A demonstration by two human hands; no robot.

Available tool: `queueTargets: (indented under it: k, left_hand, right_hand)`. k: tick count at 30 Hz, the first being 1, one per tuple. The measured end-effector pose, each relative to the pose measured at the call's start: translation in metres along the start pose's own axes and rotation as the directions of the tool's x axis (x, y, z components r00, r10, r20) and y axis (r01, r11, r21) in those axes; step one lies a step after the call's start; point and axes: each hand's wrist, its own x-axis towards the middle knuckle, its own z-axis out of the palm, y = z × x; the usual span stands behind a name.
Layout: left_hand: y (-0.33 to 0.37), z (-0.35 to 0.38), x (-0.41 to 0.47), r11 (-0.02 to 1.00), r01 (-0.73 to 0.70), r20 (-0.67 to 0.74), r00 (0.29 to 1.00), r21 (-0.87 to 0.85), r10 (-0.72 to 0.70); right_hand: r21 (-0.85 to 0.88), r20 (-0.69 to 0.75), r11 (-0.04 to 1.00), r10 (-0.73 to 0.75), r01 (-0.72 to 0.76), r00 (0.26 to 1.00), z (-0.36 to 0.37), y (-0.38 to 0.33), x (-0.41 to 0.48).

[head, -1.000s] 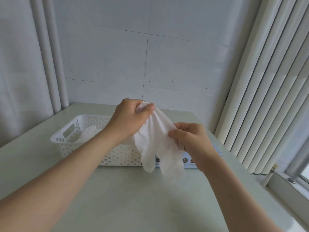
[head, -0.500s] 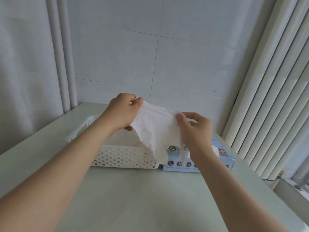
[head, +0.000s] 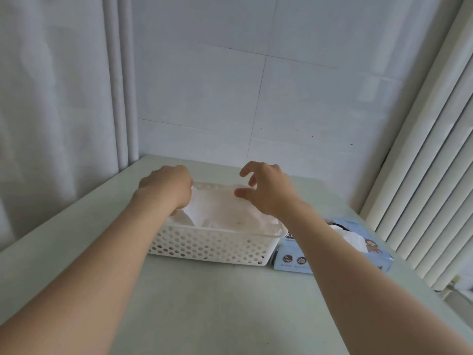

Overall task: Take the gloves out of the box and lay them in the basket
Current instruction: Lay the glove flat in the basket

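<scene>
A white perforated basket (head: 210, 245) stands on the pale table. A white glove (head: 220, 210) lies spread across the top of it. My left hand (head: 166, 188) is over the basket's left part, fingers curled down on the glove's left edge. My right hand (head: 266, 188) hovers just above the glove's right side with fingers spread and loosely bent, holding nothing. The light blue glove box (head: 332, 254) sits against the basket's right end, partly behind my right forearm, with a white glove (head: 353, 239) sticking out of its opening.
The table (head: 204, 303) runs up to a white tiled wall behind the basket. A curtain (head: 51, 111) hangs at the left and vertical blinds (head: 422, 162) at the right. A window sill lies low at the far right.
Both hands carried the glove from in front of the basket down onto it. My right hand let go of the glove and opened; my left hand still holds its edge.
</scene>
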Motion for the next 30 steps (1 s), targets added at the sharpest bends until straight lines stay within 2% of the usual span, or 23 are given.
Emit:
queueTargets:
  k: [2, 4, 6, 8, 10, 11, 13, 17, 21, 25, 28, 30]
  left_hand:
    - [0.001, 0.002, 0.000, 0.994, -0.032, -0.018, 0.999, 0.106, 0.034]
    - [0.002, 0.005, 0.004, 0.971, -0.142, 0.022, 0.990, 0.193, 0.141]
    - [0.004, 0.005, 0.007, 0.948, -0.261, 0.115, 0.963, 0.183, 0.243]
    - [0.009, 0.002, 0.003, 0.941, -0.315, 0.261, 0.925, 0.127, 0.275]
    - [0.015, -0.001, 0.000, 0.927, -0.348, 0.367, 0.888, 0.137, 0.279]
    - [0.016, 0.000, -0.001, 0.924, -0.348, 0.395, 0.880, 0.159, 0.263]
    - [0.014, 0.004, 0.001, 0.921, -0.322, 0.426, 0.881, 0.219, 0.206]
    - [0.009, 0.009, 0.003, 0.921, -0.279, 0.479, 0.869, 0.272, 0.122]
    - [0.009, 0.008, 0.003, 0.922, -0.268, 0.417, 0.899, 0.281, 0.135]
    - [0.014, 0.009, -0.004, 0.916, -0.236, 0.303, 0.943, 0.323, 0.137]
    - [0.028, 0.007, -0.013, 0.916, -0.283, 0.188, 0.953, 0.284, 0.236]
    - [0.040, 0.005, -0.018, 0.906, -0.361, 0.093, 0.933, 0.222, 0.349]
  right_hand:
    - [-0.164, 0.024, 0.985, -0.052, 0.055, 0.998, 0.001, -0.004, 0.000]
    - [-0.236, 0.042, 0.965, -0.105, 0.112, 0.994, -0.004, -0.011, -0.002]
    - [-0.198, 0.095, 0.967, -0.146, 0.162, 0.985, -0.013, -0.019, -0.004]
    - [-0.143, 0.277, 0.976, -0.117, 0.162, 0.954, -0.024, -0.027, -0.008]
    - [-0.213, 0.482, 0.968, -0.010, 0.129, 0.876, -0.032, -0.034, -0.013]
    - [-0.284, 0.536, 0.949, 0.042, 0.134, 0.843, -0.034, -0.034, -0.014]
    - [-0.385, 0.575, 0.912, 0.120, 0.139, 0.809, -0.032, -0.032, -0.016]
    - [-0.375, 0.580, 0.924, 0.168, 0.078, 0.797, -0.017, -0.024, -0.018]
    - [-0.443, 0.516, 0.888, 0.136, 0.127, 0.846, 0.001, -0.026, -0.021]
    - [-0.416, 0.521, 0.903, 0.145, 0.102, 0.841, 0.000, -0.021, -0.019]
    - [-0.301, 0.564, 0.952, 0.141, 0.044, 0.813, -0.020, -0.021, -0.022]
    - [-0.227, 0.580, 0.974, 0.122, 0.016, 0.805, -0.034, -0.024, -0.027]
